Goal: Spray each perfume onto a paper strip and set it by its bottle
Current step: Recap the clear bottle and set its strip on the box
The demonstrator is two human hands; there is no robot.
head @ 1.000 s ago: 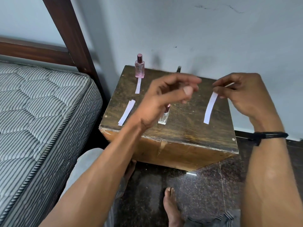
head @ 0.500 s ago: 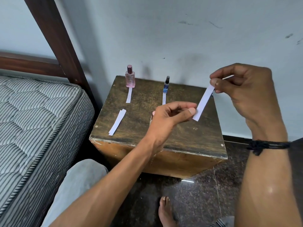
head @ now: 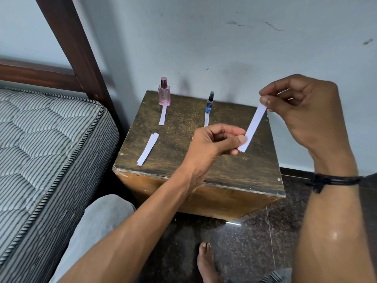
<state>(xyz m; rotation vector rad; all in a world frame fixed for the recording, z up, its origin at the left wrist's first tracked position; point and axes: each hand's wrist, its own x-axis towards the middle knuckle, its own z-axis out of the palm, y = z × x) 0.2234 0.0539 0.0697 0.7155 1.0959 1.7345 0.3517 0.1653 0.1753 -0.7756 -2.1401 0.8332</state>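
Observation:
My right hand [head: 302, 111] pinches the top end of a white paper strip [head: 254, 125], which hangs slanted above the wooden table [head: 183, 160]. The fingers of my left hand [head: 212, 146] are curled, with thumb and forefinger closing on the strip's lower end. A pink perfume bottle [head: 164, 92] stands at the back left with a strip [head: 162, 117] lying in front of it. At the back middle, a small blue spray bottle [head: 210, 103] also has a strip [head: 206, 120] before it. The small clear bottle is hidden behind my left hand.
Spare paper strips [head: 148, 149] lie on the table's left side. A striped mattress [head: 51, 150] and a dark wooden bedpost [head: 77, 50] are to the left. The wall is right behind the table. My knee [head: 102, 221] and bare foot [head: 206, 260] are below it.
My left hand has dropped from above the small clear bottle and reached right to the strip's lower end. My right hand has lifted the strip a little higher.

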